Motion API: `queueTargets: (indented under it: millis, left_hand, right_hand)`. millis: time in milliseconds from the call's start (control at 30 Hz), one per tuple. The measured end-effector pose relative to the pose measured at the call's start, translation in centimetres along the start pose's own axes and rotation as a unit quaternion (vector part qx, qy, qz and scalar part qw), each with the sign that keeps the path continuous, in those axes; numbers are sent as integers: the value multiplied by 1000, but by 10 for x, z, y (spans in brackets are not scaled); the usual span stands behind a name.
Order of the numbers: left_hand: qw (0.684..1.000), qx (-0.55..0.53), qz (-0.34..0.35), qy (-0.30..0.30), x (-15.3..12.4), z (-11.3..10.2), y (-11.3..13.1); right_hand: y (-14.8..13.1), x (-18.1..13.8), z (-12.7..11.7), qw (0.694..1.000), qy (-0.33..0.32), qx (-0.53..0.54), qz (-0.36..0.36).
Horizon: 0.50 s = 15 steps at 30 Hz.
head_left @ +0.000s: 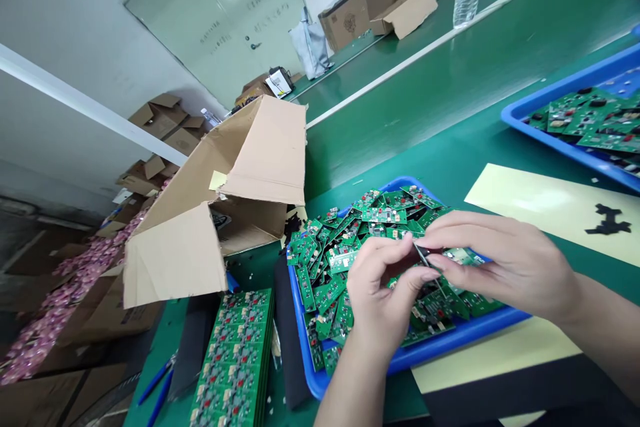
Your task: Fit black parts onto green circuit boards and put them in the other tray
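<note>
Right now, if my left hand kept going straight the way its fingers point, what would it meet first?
Most likely the right hand: the left hand points up and right, and its fingertips already meet the right's around a small dark part. Depth is hard to judge; circuit boards fill the tray beneath.

A long workbench with a dark green mat top (450,100) ran away from the viewer, a pale strip along its length. Behind it stood a plain whitish wall (65,20) carrying a large pale green glossy panel (225,13) that caught reflections of ceiling light. A white horizontal rail (85,107) crossed the wall. Brown cardboard boxes (160,120) were stacked against the wall.
</note>
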<state>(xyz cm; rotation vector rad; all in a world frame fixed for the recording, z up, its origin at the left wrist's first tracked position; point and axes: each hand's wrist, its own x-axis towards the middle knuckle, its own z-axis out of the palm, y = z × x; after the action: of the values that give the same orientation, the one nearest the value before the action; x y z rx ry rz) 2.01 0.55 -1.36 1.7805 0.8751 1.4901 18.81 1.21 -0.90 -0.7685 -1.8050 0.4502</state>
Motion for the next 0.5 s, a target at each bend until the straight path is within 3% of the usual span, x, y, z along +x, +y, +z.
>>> queueTargets:
  millis: [133,267,400,500]
  left_hand:
    - [979,-118,-166,1,3,2,2]
    - [917,-235,-321,6,5,1,7]
    - [866,-309,-393,-13,6,-1,11]
    - [845,-339,-412,-29,6,-1,11]
  right_hand:
    - [-3,2,6,997,61,15,37]
    - [-2,2,6,996,78,-11,33]
    - [0,2,5,998,52,-16,-16]
    - [-2,1,5,999,41,2,-6]
